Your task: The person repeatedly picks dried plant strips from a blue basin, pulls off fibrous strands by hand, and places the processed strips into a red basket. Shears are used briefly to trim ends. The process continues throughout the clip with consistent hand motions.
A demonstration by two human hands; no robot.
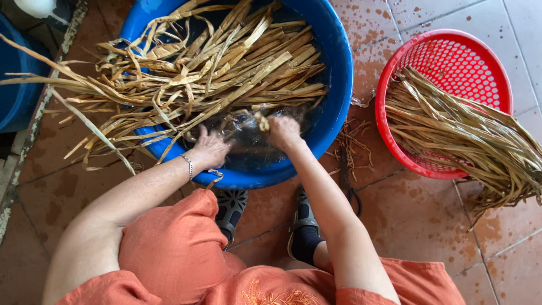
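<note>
Large blue basin [339, 85]: holds water and a heap of long dried leaf strips [226, 62], many trailing over its left rim onto the tiled floor [418, 220]. Red perforated basket [451, 51], just right of the basin: holds a second bundle of strips [463, 135] spilling past its lower edge. Left hand [210, 148]: fingers spread, pressed on wet strips. Right hand [283, 131]: clenched around a strip end [261, 120] in the water.

Both hands reach forward, left [210, 148] spread, right [283, 131] fisted.
</note>
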